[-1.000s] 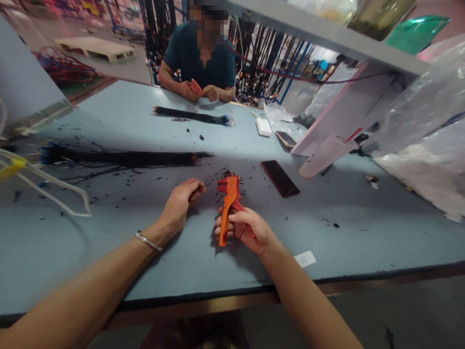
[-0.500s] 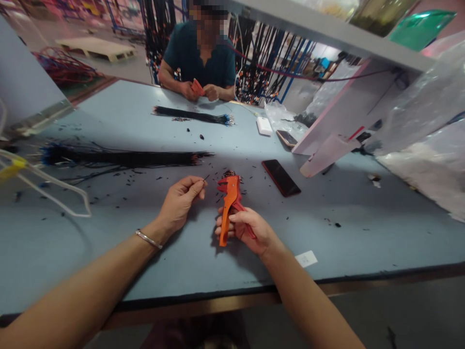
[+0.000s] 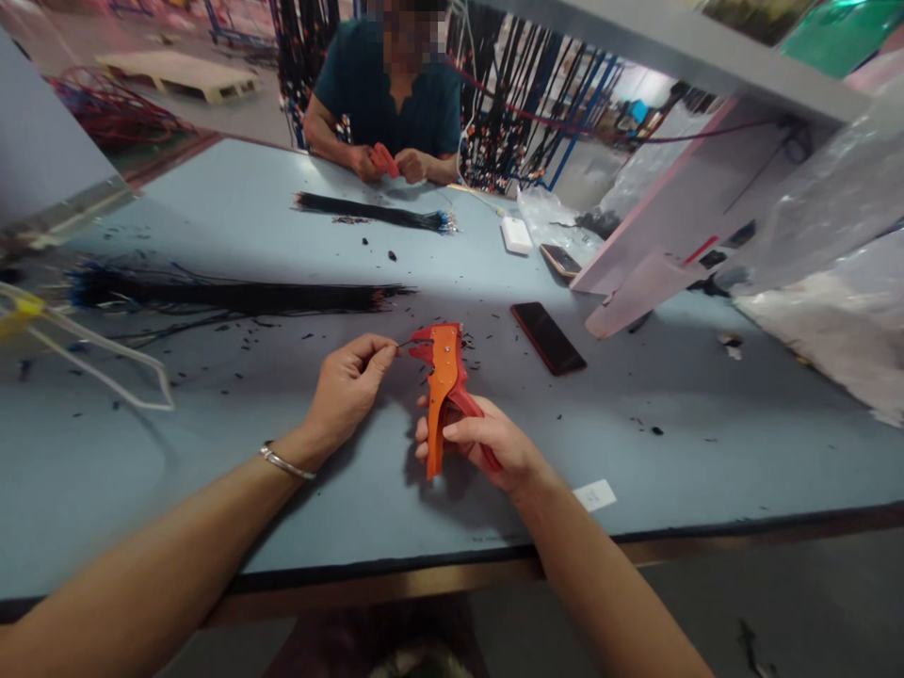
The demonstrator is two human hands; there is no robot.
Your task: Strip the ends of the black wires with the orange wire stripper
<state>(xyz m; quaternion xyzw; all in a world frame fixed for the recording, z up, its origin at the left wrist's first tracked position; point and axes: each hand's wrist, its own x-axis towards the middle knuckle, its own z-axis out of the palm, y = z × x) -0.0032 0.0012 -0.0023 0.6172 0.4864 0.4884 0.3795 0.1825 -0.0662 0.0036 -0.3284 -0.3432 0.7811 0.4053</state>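
Observation:
Between thumb and fingers, my left hand [image 3: 353,384] pinches a thin black wire [image 3: 407,344]. The wire's free end reaches into the jaws of an orange and red wire stripper [image 3: 443,363]. My right hand [image 3: 487,438] is wrapped round the stripper's handles, with the tool upright and its jaws toward the left hand. Beyond my left hand lies a long bundle of black wires [image 3: 282,298], blue at its left end. Small black scraps [image 3: 472,363] are scattered around the tool's head.
A phone [image 3: 548,337] lies right of the stripper, near a shelf post [image 3: 656,207]. Opposite sits a person [image 3: 395,94] holding a red tool [image 3: 384,160] behind a second wire bundle [image 3: 374,211]. A white wire frame [image 3: 105,353] stands at left; plastic bags [image 3: 833,292] lie at right.
The wire in my left hand and the stripper's jaws have come together, and the wire's end is now between the jaws. The stripper has turned slightly more upright.

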